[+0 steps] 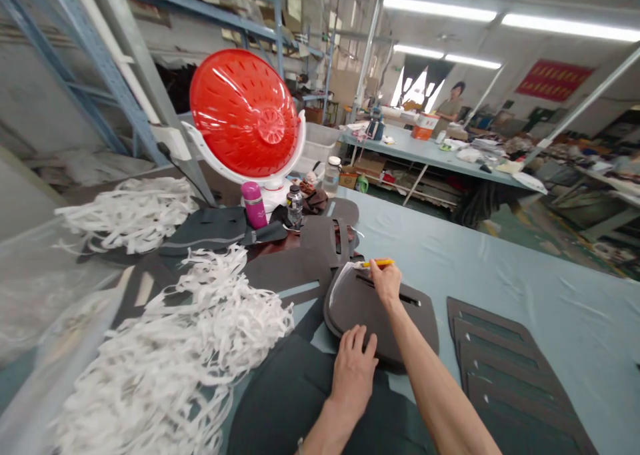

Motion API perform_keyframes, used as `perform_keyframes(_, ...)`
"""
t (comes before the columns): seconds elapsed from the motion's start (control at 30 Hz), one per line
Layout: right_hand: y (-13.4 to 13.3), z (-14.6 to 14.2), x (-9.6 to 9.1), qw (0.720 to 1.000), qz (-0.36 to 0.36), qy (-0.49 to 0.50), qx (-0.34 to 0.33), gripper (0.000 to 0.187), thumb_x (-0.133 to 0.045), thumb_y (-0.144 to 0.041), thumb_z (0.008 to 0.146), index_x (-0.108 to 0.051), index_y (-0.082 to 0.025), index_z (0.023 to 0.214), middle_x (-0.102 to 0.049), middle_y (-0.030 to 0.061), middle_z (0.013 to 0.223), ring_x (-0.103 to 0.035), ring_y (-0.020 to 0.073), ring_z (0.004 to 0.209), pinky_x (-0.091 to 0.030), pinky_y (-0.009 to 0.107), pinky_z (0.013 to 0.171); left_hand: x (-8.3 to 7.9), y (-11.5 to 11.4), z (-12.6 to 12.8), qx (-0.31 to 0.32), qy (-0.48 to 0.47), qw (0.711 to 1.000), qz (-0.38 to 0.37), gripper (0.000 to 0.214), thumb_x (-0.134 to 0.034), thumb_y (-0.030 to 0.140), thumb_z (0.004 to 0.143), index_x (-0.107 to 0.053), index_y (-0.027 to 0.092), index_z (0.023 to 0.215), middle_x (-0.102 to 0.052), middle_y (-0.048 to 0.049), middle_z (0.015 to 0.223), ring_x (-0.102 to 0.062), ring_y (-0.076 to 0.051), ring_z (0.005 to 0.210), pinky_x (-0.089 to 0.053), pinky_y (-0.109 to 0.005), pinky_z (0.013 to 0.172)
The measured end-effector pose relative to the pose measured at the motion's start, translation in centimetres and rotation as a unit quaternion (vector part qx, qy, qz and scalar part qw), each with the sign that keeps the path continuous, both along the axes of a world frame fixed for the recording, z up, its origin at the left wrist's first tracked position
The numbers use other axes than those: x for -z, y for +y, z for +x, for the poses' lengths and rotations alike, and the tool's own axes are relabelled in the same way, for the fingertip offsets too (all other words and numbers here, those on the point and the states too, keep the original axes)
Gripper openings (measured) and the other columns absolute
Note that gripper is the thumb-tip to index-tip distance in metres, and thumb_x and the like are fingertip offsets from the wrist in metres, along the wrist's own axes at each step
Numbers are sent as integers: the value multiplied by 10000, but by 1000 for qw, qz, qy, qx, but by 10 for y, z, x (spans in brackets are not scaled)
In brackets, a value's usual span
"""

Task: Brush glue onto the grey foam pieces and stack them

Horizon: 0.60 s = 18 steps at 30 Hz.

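A dark grey foam panel (360, 308) with a slot lies on the pale blue table (500, 268) in front of me. My left hand (353, 368) rests flat on the panel's near edge with its fingers spread. At the far edge of the panel my right hand (386, 281) is closed on a yellow pen-like tool (379, 263), whose tip points left at a white strip along the panel's rim.
Heaps of white strips (165, 361) lie to the left. A stack of dark cut pieces (505, 361) fans out at the right. More dark panels (320, 241), a pink bottle (254, 205) and a red fan (245, 111) stand behind. A person (453, 105) stands at a far table.
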State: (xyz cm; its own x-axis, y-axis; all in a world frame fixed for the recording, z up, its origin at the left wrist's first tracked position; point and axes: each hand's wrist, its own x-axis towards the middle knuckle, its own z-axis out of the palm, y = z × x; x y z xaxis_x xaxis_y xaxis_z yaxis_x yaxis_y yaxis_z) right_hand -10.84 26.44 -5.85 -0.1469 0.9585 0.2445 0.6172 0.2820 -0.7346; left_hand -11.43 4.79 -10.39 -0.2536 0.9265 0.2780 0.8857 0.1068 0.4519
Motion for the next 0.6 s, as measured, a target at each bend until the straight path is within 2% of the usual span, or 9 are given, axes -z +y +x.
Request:
perform_keyframes(0.13, 13, 102, 5, 987, -14, -81, 136, 414, -448, -471, 771, -645, -155, 588, -623, 101, 516, -615, 245, 607, -416, 312, 648, -7, 0, 3, 7, 2, 1000, -6, 435, -524, 168, 820, -475, 258, 1243, -462, -74, 1285, -404, -256, 1219, -385, -482, 1031)
perform_keyframes(0.2, 13, 154, 3, 975, -12, -103, 195, 398, -448, -446, 764, -649, -148, 593, -629, 111, 530, -616, 254, 627, -414, 316, 656, -8, -1, 5, 9, 12, 1000, -3, 405, -501, 179, 838, -485, 253, 1236, -465, -78, 1278, -407, -253, 1212, -392, -469, 1021)
perform_keyframes(0.27, 8, 192, -3, 964, -10, -112, 242, 375, -453, -425, 757, -659, -139, 629, -638, 113, 551, -620, 257, 651, -415, 318, 673, -8, -1, 7, 11, 28, 1000, 2, 375, -474, 189, 855, -499, 247, 1225, -470, -83, 1268, -413, -249, 1201, -396, -452, 1011)
perform_keyframes(0.33, -1, 212, -9, 965, -16, -90, 244, 361, -455, -420, 759, -665, -139, 675, -645, 96, 562, -625, 242, 654, -418, 306, 689, -9, 0, 9, 15, 46, 999, 4, 361, -458, 197, 865, -507, 244, 1220, -480, -85, 1254, -424, -244, 1183, -396, -439, 1004)
perform_keyframes(0.43, -25, 222, -13, 978, -33, -31, 203, 361, -459, -440, 766, -663, -147, 712, -645, 60, 552, -622, 204, 606, -423, 281, 693, -11, 1, 10, 25, 69, 997, -1, 359, -456, 213, 869, -508, 241, 1223, -486, -87, 1243, -435, -246, 1154, -393, -433, 994)
perform_keyframes(0.6, -105, 240, -8, 970, -70, -18, 233, 364, -481, -477, 766, -623, -171, 630, -614, 35, 500, -599, 192, 537, -420, 277, 649, -14, -3, 14, 31, 60, 998, -9, 356, -448, 231, 874, -508, 232, 1225, -489, -99, 1237, -449, -251, 1123, -388, -435, 979)
